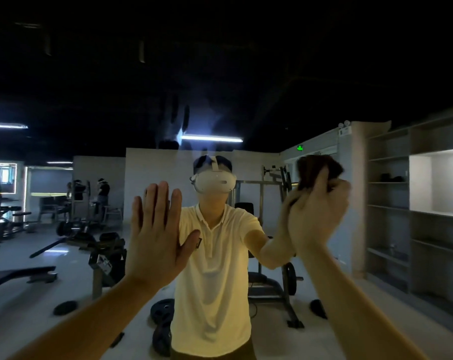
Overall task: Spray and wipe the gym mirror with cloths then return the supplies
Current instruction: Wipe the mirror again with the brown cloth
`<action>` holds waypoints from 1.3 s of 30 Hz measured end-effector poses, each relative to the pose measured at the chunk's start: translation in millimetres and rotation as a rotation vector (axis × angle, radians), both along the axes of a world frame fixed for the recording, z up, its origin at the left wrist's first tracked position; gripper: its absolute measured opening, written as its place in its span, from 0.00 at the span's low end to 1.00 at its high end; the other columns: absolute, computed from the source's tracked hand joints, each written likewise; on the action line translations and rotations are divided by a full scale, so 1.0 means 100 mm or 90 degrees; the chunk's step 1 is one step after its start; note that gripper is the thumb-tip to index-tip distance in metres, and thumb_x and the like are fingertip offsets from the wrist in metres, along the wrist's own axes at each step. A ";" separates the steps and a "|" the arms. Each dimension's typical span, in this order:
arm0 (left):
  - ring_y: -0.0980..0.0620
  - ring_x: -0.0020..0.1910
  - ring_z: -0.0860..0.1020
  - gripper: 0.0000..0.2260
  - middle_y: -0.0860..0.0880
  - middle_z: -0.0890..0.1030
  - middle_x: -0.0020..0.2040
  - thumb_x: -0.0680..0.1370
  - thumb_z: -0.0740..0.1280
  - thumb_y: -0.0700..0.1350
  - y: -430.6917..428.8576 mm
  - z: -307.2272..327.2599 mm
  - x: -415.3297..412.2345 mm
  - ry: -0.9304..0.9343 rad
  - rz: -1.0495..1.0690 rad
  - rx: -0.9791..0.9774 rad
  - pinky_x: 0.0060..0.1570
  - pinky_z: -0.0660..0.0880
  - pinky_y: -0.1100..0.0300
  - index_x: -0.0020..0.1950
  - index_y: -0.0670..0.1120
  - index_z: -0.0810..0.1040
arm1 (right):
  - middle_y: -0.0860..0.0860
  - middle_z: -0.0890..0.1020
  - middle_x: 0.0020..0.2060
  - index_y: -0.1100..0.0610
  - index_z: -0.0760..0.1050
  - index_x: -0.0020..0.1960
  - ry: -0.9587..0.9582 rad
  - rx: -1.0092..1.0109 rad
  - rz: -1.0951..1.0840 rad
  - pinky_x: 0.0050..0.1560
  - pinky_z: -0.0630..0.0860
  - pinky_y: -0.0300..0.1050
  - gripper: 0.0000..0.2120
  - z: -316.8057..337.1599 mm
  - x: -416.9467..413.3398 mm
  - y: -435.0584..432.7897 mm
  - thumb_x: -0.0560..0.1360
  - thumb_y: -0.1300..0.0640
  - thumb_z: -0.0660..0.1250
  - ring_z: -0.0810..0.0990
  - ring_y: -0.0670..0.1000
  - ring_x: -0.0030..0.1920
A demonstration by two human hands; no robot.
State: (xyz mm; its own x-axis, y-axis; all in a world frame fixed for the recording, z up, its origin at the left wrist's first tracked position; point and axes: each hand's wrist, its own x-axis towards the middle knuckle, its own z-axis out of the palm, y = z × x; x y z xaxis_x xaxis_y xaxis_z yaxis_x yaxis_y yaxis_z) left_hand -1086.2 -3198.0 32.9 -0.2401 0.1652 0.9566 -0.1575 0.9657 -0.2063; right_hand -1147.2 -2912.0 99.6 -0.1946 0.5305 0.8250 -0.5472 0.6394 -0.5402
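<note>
Right hand (pixel 316 216) is raised at upper right, its grip closed around the cloth (pixel 316 170). Cloth: dark brown, bunched into a wad, protruding above the fingers, blurred, held at the mirror (pixel 246 100) glass; contact cannot be confirmed. Left hand (pixel 155 235) has no grip engaged: fingers straight and together, palm flat toward the glass. A pale smudge (pixel 176 123) marks the mirror above the left hand. Reflected in the glass are a pale yellow polo shirt (pixel 215 268), a weight rack (pixel 272 193), floor plates (pixel 163 310) and open shelving (pixel 389 203).
</note>
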 end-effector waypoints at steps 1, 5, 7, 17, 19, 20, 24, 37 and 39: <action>0.35 0.84 0.47 0.40 0.36 0.47 0.84 0.82 0.52 0.65 0.00 0.00 0.00 0.002 -0.007 -0.002 0.81 0.44 0.36 0.84 0.38 0.51 | 0.51 0.78 0.51 0.50 0.72 0.60 0.012 0.012 0.022 0.48 0.78 0.48 0.10 -0.03 0.07 -0.22 0.84 0.46 0.62 0.78 0.41 0.49; 0.35 0.84 0.47 0.40 0.36 0.47 0.85 0.83 0.53 0.65 -0.01 0.01 0.00 -0.004 -0.015 -0.005 0.81 0.46 0.36 0.84 0.38 0.50 | 0.59 0.72 0.61 0.54 0.66 0.76 0.030 0.271 0.056 0.56 0.78 0.53 0.33 -0.41 0.31 -1.03 0.73 0.55 0.73 0.77 0.58 0.58; 0.36 0.84 0.46 0.40 0.36 0.46 0.85 0.82 0.53 0.65 -0.02 0.00 0.00 -0.007 -0.016 -0.003 0.81 0.47 0.35 0.84 0.38 0.50 | 0.57 0.72 0.59 0.55 0.70 0.74 0.064 0.398 0.056 0.57 0.77 0.51 0.32 -0.59 0.35 -1.16 0.72 0.56 0.74 0.77 0.57 0.57; 0.35 0.84 0.45 0.41 0.36 0.45 0.84 0.82 0.52 0.65 0.00 0.00 0.02 -0.031 -0.009 0.014 0.79 0.51 0.32 0.84 0.38 0.49 | 0.55 0.76 0.56 0.48 0.73 0.65 -0.093 0.231 -0.006 0.60 0.75 0.59 0.16 -0.43 -0.01 0.75 0.82 0.44 0.57 0.76 0.58 0.57; 0.35 0.84 0.44 0.41 0.35 0.44 0.84 0.83 0.51 0.65 0.00 0.00 0.04 -0.041 -0.007 0.010 0.79 0.51 0.31 0.84 0.37 0.48 | 0.62 0.72 0.60 0.54 0.65 0.77 -0.117 0.145 -0.079 0.62 0.73 0.59 0.25 -0.44 -0.10 0.82 0.81 0.51 0.59 0.73 0.62 0.57; 0.35 0.84 0.44 0.41 0.35 0.43 0.84 0.83 0.51 0.65 0.00 0.01 0.05 -0.052 -0.007 0.009 0.79 0.51 0.31 0.84 0.37 0.47 | 0.64 0.71 0.61 0.55 0.63 0.79 -0.124 0.119 -0.089 0.61 0.73 0.60 0.28 -0.47 -0.11 0.72 0.80 0.54 0.59 0.73 0.63 0.57; 0.35 0.84 0.42 0.44 0.35 0.42 0.84 0.82 0.50 0.69 -0.01 0.01 0.12 -0.092 0.012 0.003 0.79 0.50 0.32 0.84 0.37 0.45 | 0.64 0.69 0.66 0.57 0.61 0.80 -0.116 0.091 0.002 0.63 0.74 0.61 0.31 -0.59 0.15 -0.11 0.79 0.52 0.60 0.72 0.65 0.62; 0.39 0.84 0.49 0.43 0.38 0.49 0.85 0.81 0.59 0.67 0.02 -0.74 0.46 -0.129 -0.042 0.007 0.80 0.52 0.34 0.85 0.40 0.52 | 0.58 0.74 0.58 0.52 0.68 0.73 -0.014 0.618 0.004 0.58 0.75 0.58 0.28 -1.32 0.12 0.10 0.76 0.58 0.73 0.76 0.60 0.57; 0.37 0.84 0.47 0.50 0.36 0.48 0.85 0.77 0.57 0.73 0.07 -0.82 0.40 -0.156 -0.022 0.015 0.79 0.53 0.32 0.84 0.38 0.51 | 0.60 0.75 0.60 0.51 0.68 0.71 -0.081 0.490 -0.002 0.60 0.76 0.62 0.21 -1.27 0.09 0.54 0.80 0.48 0.67 0.76 0.62 0.59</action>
State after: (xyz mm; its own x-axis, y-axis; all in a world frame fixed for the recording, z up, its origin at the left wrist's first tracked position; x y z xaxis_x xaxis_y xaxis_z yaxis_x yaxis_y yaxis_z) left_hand -1046.7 -3191.4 -49.1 -0.4601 0.1555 0.8741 -0.0722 0.9747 -0.2114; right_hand -1137.8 -2857.7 -27.3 -0.3116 -0.1815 0.9327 -0.5084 0.8611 -0.0023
